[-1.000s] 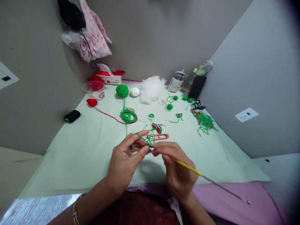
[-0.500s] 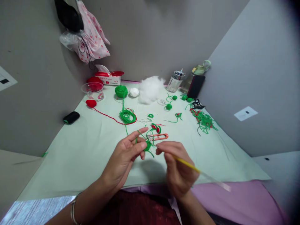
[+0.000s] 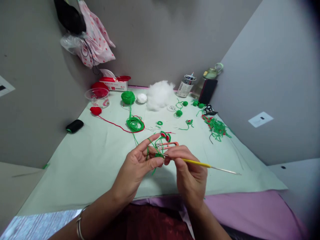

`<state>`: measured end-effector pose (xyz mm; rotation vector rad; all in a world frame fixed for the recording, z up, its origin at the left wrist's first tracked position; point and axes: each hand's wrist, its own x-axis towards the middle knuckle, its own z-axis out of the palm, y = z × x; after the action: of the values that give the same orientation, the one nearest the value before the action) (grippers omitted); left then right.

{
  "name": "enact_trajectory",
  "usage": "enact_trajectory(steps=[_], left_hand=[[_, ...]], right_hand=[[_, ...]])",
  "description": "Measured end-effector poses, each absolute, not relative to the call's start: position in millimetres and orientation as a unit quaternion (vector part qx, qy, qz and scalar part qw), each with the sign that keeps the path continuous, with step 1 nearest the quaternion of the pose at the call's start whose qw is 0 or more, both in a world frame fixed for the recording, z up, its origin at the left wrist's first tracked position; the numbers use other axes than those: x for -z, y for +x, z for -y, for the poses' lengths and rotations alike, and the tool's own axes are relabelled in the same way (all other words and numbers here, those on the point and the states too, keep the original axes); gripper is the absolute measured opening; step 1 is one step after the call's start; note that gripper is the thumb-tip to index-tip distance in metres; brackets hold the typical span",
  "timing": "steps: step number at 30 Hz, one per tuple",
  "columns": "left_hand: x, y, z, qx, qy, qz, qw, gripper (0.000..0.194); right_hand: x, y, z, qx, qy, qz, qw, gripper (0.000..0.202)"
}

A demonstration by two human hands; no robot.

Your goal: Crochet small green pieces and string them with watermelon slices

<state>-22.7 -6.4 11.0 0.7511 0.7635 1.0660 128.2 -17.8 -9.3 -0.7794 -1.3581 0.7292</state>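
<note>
My left hand [image 3: 140, 163] pinches a small green crochet piece [image 3: 159, 155] between thumb and fingers, its index finger raised with green yarn looped over it. In my right hand [image 3: 188, 173] is a yellow-handled crochet hook [image 3: 196, 162], its tip at the green piece and its other metal end pointing right. Beyond the hands lie orange thread snips [image 3: 171, 144] and small red and green crocheted pieces [image 3: 165, 136]. A strand runs from my left hand back to a loose green yarn coil [image 3: 135, 124] and a green ball [image 3: 128, 97].
White stuffing [image 3: 160, 95], a pen can [image 3: 186, 86] and a dark phone [image 3: 208, 91] leaning on a bottle stand at the back. Tangled yarn scraps [image 3: 217, 128] lie right. A black spool [image 3: 74, 126], red yarn [image 3: 95, 111] and a clear tub [image 3: 101, 101] are left.
My right hand has turned the hook flatter, its rear end swinging up. The green piece has tilted between my left fingers, and both hands are closer together. The view has shifted slightly.
</note>
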Motion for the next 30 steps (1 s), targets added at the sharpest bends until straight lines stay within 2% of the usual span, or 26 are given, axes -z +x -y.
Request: enact_trajectory(steps=[3, 8, 12, 16, 24, 30], left_hand=[[-14, -24, 5, -0.454, 0.313, -0.333, 0.765, 0.074], [-11, -31, 1, -0.409, 0.318, -0.291, 0.804, 0.057], [-5, -33, 0, -0.394, 0.308, -0.255, 0.828, 0.053], [-5, -32, 2, -0.401, 0.300, -0.246, 0.830, 0.050], [-11, -30, 4, -0.404, 0.286, -0.234, 0.837, 0.059], [-5, -30, 4, -0.401, 0.280, -0.201, 0.849, 0.055]], right_hand=[[9, 130, 16, -0.424, -0.319, 0.534, 0.658, 0.019], [2, 135, 11, -0.517, -0.309, 0.434, 0.670, 0.020], [-1, 140, 9, -0.586, -0.295, 0.392, 0.645, 0.019], [1, 141, 10, -0.564, -0.286, 0.419, 0.651, 0.018], [3, 139, 11, -0.484, -0.311, 0.486, 0.658, 0.017], [1, 140, 10, -0.525, -0.321, 0.442, 0.653, 0.019]])
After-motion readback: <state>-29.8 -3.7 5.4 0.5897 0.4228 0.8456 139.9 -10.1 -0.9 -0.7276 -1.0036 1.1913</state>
